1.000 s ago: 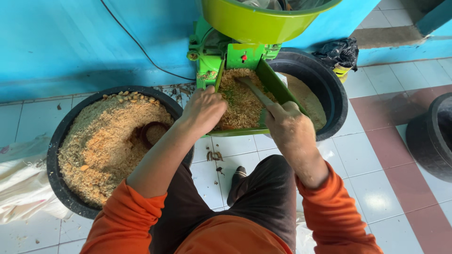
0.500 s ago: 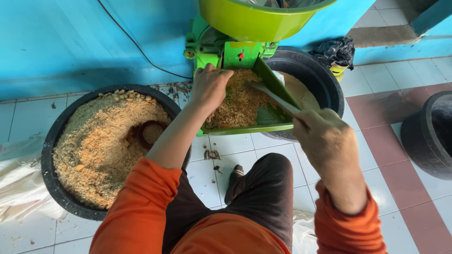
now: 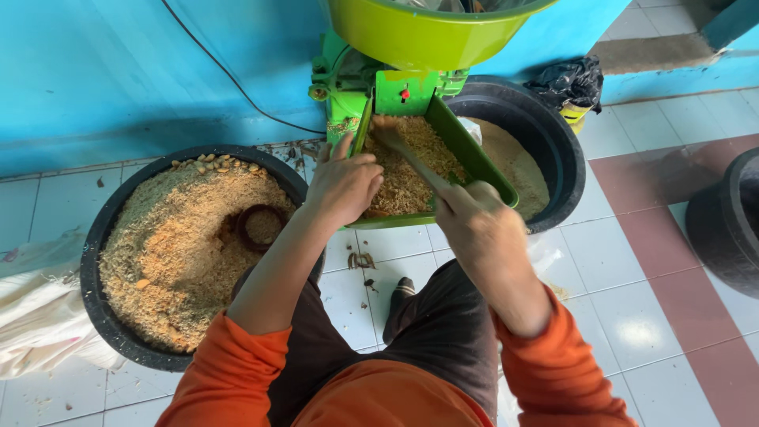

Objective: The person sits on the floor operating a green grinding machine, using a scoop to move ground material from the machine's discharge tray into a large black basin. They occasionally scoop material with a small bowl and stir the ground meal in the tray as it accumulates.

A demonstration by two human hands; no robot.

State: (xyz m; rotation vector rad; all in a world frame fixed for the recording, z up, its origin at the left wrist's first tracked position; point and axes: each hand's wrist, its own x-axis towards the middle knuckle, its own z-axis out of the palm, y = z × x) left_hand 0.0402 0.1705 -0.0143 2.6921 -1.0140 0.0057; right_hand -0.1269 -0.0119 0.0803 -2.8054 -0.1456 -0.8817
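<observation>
Two hands work in the green tray under the green machine. We see the right hand closed around a stick, tip poked up toward the machine outlet at the tray's top end. Stick lies diagonal across the brown flaky feed filling the tray. Left hand rests fingers-down on the tray's left edge, touching the feed; fingers loosely curled, not gripping anything we can make out. Tray slopes from the machine toward the person, lower lip just above the tiled floor.

L of tray: black tub full of the same brown meal, w/ a small round scoop half sunk in it & a few whole nuts at the far rim. R, behind tray: 2nd black tub w/ finer tan powder. Yellow-green hopper sits on top of the machine. Black bag by the blue wall. White sack far L. Third dark tub at R edge. Orange sleeves, dark trousers.
</observation>
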